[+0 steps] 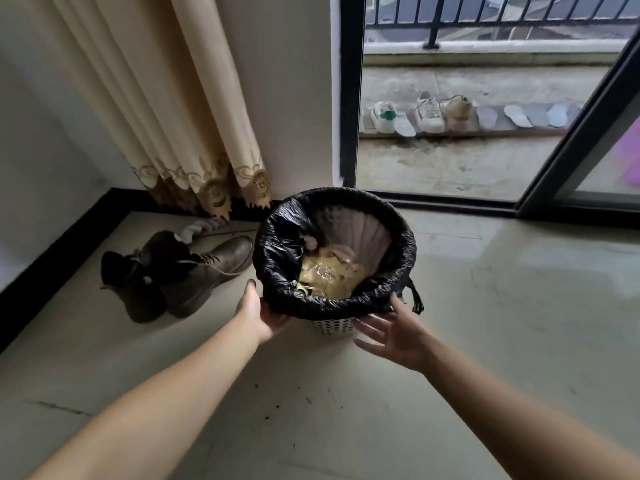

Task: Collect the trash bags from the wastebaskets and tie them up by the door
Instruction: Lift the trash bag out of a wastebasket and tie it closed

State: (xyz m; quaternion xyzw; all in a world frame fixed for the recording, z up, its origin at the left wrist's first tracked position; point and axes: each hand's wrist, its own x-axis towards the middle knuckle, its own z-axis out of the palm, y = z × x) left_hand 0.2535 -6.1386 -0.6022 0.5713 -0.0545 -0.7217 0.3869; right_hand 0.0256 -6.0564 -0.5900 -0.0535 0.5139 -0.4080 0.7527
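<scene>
Two bare arms reach out from the near side, both stretched far forward. The left hand [258, 315] is on the left, palm turned in, thumb up and fingers curled a little. The right hand [394, 336] is on the right, flat and open, its fingers [369, 329] spread wide and pointing left toward the other hand.

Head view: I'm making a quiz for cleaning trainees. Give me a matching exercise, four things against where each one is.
Things:
1. trash bag
2. boots
3. curtain
4. sneakers

Places:
A. hanging at the wall, left of the glass door
B. lined up outside on the balcony
C. folded over the wastebasket rim
D. on the floor left of the wastebasket

Pairs: 1-C, 2-D, 3-A, 4-B
</scene>
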